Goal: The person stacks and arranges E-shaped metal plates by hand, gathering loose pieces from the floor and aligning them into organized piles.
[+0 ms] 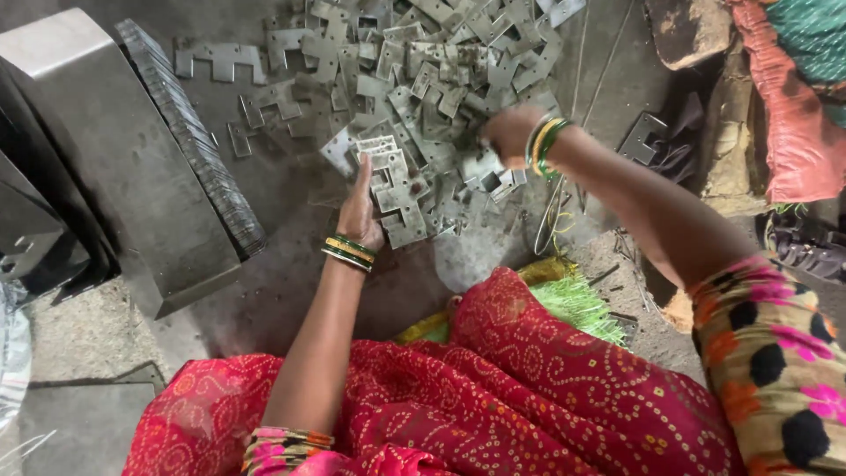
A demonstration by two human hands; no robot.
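Note:
A heap of several flat grey notched metal plates (423, 62) lies on the floor in front of me. My left hand (359, 211) grips a stack of aligned metal plates (394, 189), held on edge by its left side. My right hand (509, 132) reaches into the near side of the heap, fingers curled over loose plates; what it grips is hidden by the hand. Both wrists wear green and gold bangles.
A long tidy row of stacked plates (189, 132) leans along a grey metal block (115, 167) at the left. A single plate (641, 137) lies at the right near orange cloth (793, 132). My lap is covered in red patterned fabric (493, 388).

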